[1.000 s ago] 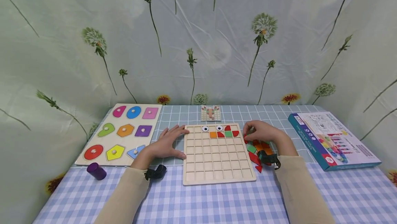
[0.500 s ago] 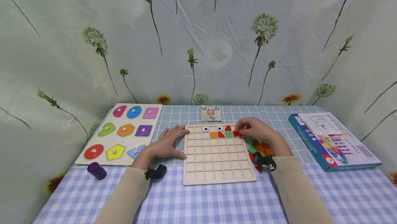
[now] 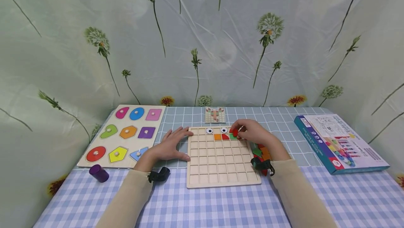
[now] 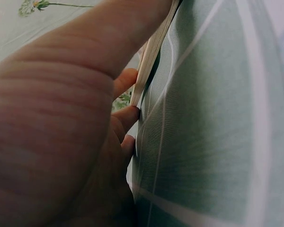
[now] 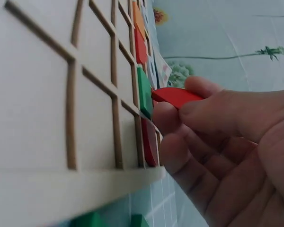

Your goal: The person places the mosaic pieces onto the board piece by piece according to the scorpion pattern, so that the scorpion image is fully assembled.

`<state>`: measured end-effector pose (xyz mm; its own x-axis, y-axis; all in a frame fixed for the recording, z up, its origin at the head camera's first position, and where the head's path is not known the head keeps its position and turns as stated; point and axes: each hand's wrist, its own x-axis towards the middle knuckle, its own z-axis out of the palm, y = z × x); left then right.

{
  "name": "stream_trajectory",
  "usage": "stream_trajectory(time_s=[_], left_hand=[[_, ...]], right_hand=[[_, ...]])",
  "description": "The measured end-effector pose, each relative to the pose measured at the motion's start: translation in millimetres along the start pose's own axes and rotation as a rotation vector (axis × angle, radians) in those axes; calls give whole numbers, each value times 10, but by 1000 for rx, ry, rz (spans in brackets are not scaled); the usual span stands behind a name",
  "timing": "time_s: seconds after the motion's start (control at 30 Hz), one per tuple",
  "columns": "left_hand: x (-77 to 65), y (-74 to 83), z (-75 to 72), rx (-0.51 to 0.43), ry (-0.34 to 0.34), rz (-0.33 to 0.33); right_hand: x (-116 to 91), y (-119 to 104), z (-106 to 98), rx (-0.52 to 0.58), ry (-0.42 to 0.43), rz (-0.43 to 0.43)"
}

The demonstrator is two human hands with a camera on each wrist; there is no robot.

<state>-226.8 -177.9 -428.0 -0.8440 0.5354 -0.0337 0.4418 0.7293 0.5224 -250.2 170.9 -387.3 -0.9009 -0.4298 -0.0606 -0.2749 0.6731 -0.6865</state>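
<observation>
My right hand (image 3: 252, 130) is over the upper right of the wooden grid board (image 3: 221, 158). Between thumb and fingers it pinches a red quarter-circle piece (image 5: 175, 96), held just above the board beside a green square tile (image 5: 144, 92). Two eye tiles sit in the top row. Below them lie an orange square tile (image 3: 217, 136), a red tile (image 3: 225, 136) and the green square. Another red piece (image 5: 149, 142) sits at the board's right edge, partly behind my fingers in the head view. My left hand (image 3: 168, 147) touches the board's left edge with thumb and fingers spread.
Loose red, green and orange pieces (image 3: 264, 151) lie right of the board, partly under my right wrist. A pattern card (image 3: 215, 115) lies behind it. A knobbed shape puzzle (image 3: 126, 143) and purple cylinder (image 3: 99, 173) are left; a flat box (image 3: 341, 143) is right.
My right hand has moved left from the loose pieces to over the board's top right, carrying the red quarter-circle piece. My left hand has stayed at the board's left edge.
</observation>
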Motion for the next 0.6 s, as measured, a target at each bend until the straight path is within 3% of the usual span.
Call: stream_trajectory(time_s=[0.6], left_hand=[[-3,12,-5,2,-3,-5]], right_hand=[[75,-143,223,-70,40,-76]])
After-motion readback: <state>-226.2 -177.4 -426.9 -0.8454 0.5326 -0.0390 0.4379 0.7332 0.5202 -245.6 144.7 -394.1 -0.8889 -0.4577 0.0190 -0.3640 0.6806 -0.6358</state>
